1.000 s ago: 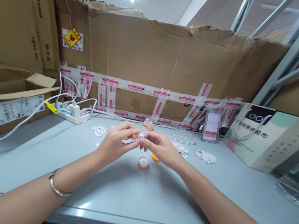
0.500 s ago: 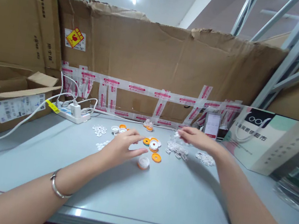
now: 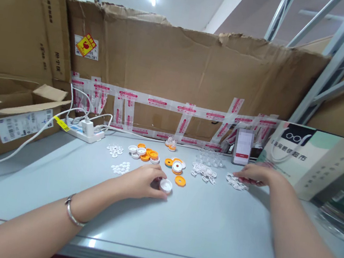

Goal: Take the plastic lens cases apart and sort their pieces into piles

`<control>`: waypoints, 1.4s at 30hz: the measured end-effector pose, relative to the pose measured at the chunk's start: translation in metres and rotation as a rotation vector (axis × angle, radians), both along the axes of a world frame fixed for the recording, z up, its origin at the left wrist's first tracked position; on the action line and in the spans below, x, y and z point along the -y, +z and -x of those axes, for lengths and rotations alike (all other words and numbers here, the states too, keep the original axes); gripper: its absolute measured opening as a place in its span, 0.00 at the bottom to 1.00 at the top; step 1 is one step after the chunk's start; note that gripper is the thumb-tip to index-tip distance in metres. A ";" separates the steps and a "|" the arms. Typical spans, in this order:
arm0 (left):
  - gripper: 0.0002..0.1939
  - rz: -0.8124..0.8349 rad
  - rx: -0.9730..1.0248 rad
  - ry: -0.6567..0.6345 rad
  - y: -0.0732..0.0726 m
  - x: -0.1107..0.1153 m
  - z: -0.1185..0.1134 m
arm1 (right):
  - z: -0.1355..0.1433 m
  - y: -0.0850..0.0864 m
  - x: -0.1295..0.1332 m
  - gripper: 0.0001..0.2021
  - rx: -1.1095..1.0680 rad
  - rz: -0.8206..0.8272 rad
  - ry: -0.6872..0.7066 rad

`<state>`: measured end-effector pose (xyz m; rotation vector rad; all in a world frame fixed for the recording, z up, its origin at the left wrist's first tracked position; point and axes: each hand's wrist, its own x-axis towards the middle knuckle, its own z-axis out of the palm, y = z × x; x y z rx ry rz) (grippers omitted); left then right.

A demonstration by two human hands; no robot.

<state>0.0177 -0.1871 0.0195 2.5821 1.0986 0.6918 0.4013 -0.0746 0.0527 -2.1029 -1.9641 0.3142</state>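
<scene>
My left hand [image 3: 145,181] curls its thumb and fingers around a small round white plastic cup [image 3: 166,185] that stands on the table. On the right, my right hand [image 3: 257,175] has its fingertips pinched at a pile of small flat white plastic pieces [image 3: 235,182]; what is between them is too small to make out. Behind the cup lie an orange ring [image 3: 180,181] and a white-and-orange wheel-like part [image 3: 177,167]. Another heap of white pieces [image 3: 202,171] lies between the hands, with clear plastic parts [image 3: 211,157] behind it.
More orange and white round parts [image 3: 145,154] and two groups of small white pieces [image 3: 115,150] sit left of centre. A phone [image 3: 243,147] leans at the back. A power strip [image 3: 85,132] and open carton [image 3: 9,113] stand left, a paper bag [image 3: 302,165] right.
My left hand has come down and closed around the white cup. My right hand has left the clear parts and moved right to the far pile of white pieces.
</scene>
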 end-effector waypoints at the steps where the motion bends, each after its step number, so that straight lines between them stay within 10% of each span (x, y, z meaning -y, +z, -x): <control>1: 0.16 0.013 0.008 -0.012 -0.001 0.000 0.000 | 0.002 0.002 0.001 0.17 0.004 0.062 -0.008; 6: 0.14 0.040 0.046 0.015 -0.004 -0.003 -0.002 | 0.046 0.022 0.009 0.21 0.015 0.096 0.021; 10: 0.15 0.079 0.024 0.089 -0.004 -0.005 -0.002 | 0.123 0.022 0.034 0.22 -0.133 -0.135 0.405; 16: 0.14 0.083 0.014 0.131 -0.007 -0.010 0.000 | 0.196 -0.002 0.074 0.20 -0.152 0.022 0.843; 31: 0.17 0.206 0.110 0.091 -0.012 -0.016 0.000 | 0.196 -0.008 0.075 0.14 -0.098 -0.033 0.946; 42: 0.11 0.162 0.103 0.114 -0.016 -0.013 -0.007 | 0.206 -0.011 0.082 0.13 -0.045 -0.052 0.752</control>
